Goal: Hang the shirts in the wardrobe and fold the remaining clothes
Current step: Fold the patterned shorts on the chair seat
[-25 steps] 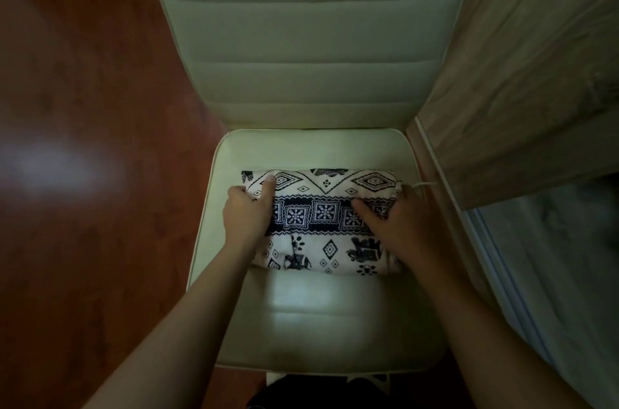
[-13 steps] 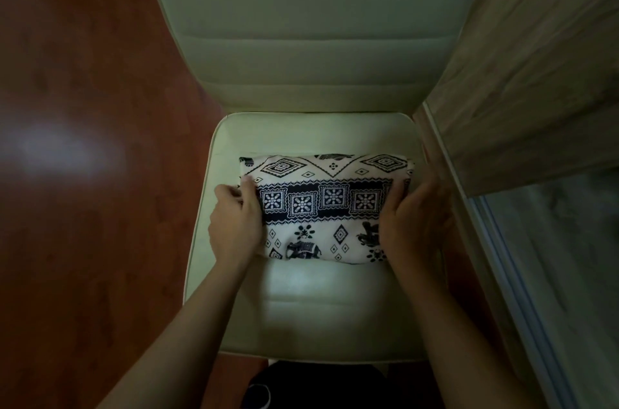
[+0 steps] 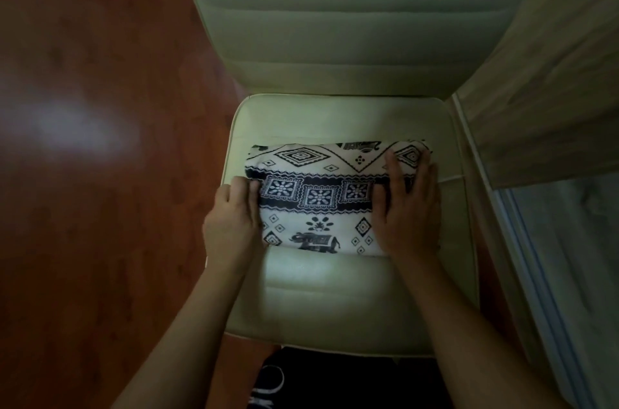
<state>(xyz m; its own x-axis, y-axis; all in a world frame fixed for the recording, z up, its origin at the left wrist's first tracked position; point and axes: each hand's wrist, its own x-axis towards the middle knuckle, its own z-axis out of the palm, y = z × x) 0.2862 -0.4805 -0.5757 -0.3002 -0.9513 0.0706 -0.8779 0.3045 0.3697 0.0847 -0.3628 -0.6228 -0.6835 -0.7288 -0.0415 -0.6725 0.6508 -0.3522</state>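
Fabric in white with a dark navy print lies folded into a wide, low rectangle on a cream padded chair seat (image 3: 335, 291). This patterned garment (image 3: 321, 194) sits across the far half of the seat, its long side running left to right. Bare padding shows on the near side and in a narrow strip on the far side. The print has diamonds along the far band, a dark row of flower squares through the middle, and an elephant among small diamonds along the near band.

The left hand (image 3: 231, 221) is at the garment's left end. Its fingers are curled at that edge and the thumb lies on the dark band, so it pinches the end of the fold. The right hand (image 3: 407, 211) covers the right end, palm down. Its fingers are straight and slightly spread, pointing toward the far edge and pressing the cloth flat. Both forearms come in bare from the near side.

A thin white cord (image 3: 452, 178) runs out to the right from beside the right hand, across the seat's edge. The backrest (image 3: 335, 23), with horizontal quilted seams, rises on the far side. Reddish-brown floor (image 3: 100, 174) with a pale patch of glare fills the left. A wood-grain panel (image 3: 552, 90) stands at the far right, just beside the chair, and a pale greyish surface (image 3: 576, 274) lies at the near right. Dark fabric (image 3: 335, 382) with white markings shows at the near edge, beyond the seat's front.
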